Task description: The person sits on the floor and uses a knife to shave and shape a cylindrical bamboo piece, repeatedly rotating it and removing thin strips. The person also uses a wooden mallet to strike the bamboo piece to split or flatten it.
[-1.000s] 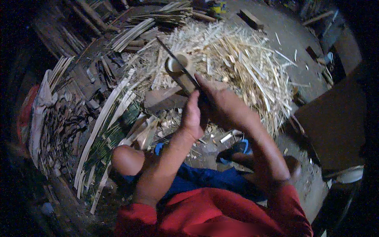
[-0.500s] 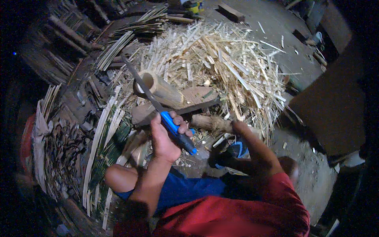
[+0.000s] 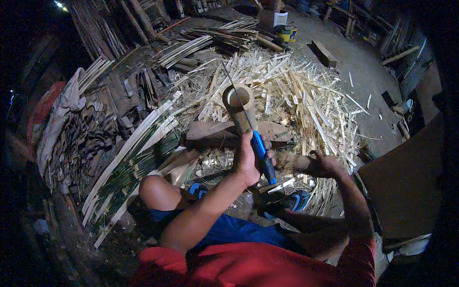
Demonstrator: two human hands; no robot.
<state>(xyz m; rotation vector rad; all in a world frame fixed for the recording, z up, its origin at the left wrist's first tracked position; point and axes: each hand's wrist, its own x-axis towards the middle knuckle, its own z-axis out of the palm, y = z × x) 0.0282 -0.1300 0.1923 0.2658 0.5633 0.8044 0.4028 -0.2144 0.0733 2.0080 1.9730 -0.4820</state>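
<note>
Shifted wooden billet (image 3: 306, 164) rightward, clasped at one end by right hand (image 3: 330, 166).
Holding blue-handled knife (image 3: 258, 144) in tightly curled left hand (image 3: 248, 166), across open top of bamboo tube (image 3: 240, 120).

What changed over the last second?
The right hand left the knife handle, where both hands were together, moved right and took hold of the wooden club. The club has shifted right and toward the person, away from the wooden block. Unchanged: the left hand grips the blue-handled knife, its blade crossing the bamboo tube in view.
</note>
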